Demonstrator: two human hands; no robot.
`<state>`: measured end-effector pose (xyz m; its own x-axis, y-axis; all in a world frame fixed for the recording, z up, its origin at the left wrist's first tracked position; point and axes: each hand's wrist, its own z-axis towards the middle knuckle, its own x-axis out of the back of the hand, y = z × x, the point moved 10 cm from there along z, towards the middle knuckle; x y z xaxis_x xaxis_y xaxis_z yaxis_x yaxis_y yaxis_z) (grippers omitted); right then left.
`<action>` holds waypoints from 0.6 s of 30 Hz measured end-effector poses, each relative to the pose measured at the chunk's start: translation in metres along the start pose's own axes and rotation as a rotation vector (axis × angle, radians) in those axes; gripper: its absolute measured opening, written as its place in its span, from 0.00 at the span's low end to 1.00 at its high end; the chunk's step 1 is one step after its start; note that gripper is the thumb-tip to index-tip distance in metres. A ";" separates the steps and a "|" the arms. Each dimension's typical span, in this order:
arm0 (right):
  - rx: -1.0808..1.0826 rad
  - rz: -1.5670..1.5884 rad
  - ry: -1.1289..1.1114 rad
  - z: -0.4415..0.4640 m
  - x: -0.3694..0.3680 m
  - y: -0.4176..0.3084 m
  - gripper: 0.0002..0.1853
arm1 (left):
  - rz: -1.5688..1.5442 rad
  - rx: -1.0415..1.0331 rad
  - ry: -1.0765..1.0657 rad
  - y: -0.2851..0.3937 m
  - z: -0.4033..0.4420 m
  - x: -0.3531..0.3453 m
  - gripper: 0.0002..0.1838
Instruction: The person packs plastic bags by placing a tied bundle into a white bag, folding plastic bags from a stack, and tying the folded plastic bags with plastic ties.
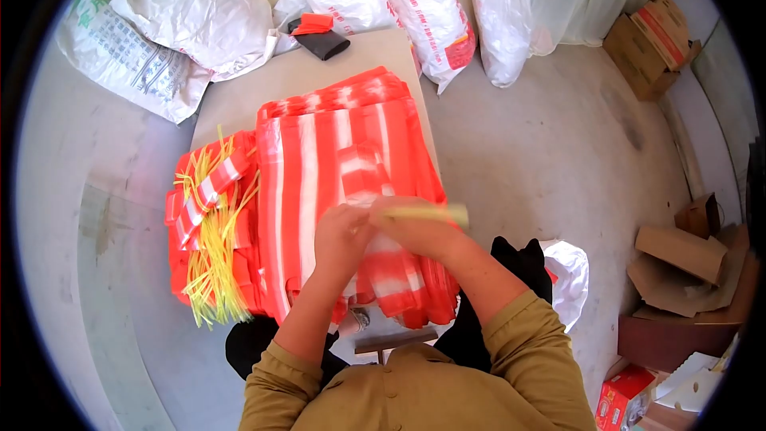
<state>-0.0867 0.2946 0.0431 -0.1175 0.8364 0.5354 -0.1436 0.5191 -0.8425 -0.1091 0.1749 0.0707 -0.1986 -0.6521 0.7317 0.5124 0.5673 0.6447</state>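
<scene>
A broad stack of red and white striped plastic sheets lies on the table. On top of it, a folded striped strip runs under both hands. My left hand is closed on this strip near its middle. Touching it, my right hand is closed round a pale yellow stick-like item, blurred by motion. Left of the stack, yellow ties and a small striped bundle rest on red folded plastic.
Filled white sacks stand behind the table. A black pouch with a red piece on it lies at the table's far end. Cardboard boxes sit at the back right, with opened cartons and a red box at the lower right.
</scene>
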 end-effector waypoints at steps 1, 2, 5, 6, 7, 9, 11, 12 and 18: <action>-0.044 0.058 0.016 0.000 0.003 0.001 0.09 | -0.131 0.110 0.004 -0.016 -0.003 -0.006 0.07; -0.088 0.117 0.031 -0.001 0.004 0.003 0.09 | -0.262 0.221 0.008 -0.033 -0.007 -0.014 0.07; -0.025 0.273 0.081 -0.001 0.008 -0.003 0.09 | -0.542 0.445 0.003 -0.047 -0.012 -0.021 0.09; 0.003 0.242 0.092 0.000 0.008 -0.003 0.10 | -0.616 0.502 -0.002 -0.049 -0.013 -0.023 0.11; 0.031 0.210 0.103 0.002 0.005 -0.001 0.11 | -0.635 0.506 -0.004 -0.050 -0.013 -0.024 0.11; 0.083 0.132 0.158 0.003 0.006 -0.005 0.12 | -0.673 0.512 -0.011 -0.053 -0.014 -0.026 0.11; 0.132 0.038 0.243 0.001 0.010 -0.014 0.12 | -0.653 0.504 -0.010 -0.054 -0.013 -0.027 0.11; 0.153 -0.020 0.245 0.002 0.009 -0.018 0.11 | -0.643 0.500 -0.010 -0.055 -0.013 -0.027 0.11; 0.308 -0.203 0.307 -0.002 0.011 -0.039 0.09 | -0.503 0.459 0.015 -0.052 -0.020 -0.021 0.13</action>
<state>-0.0800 0.2838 0.0816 0.2325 0.7607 0.6060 -0.4235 0.6401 -0.6411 -0.1146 0.1493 0.0173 -0.3063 -0.8974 0.3175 -0.0464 0.3472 0.9366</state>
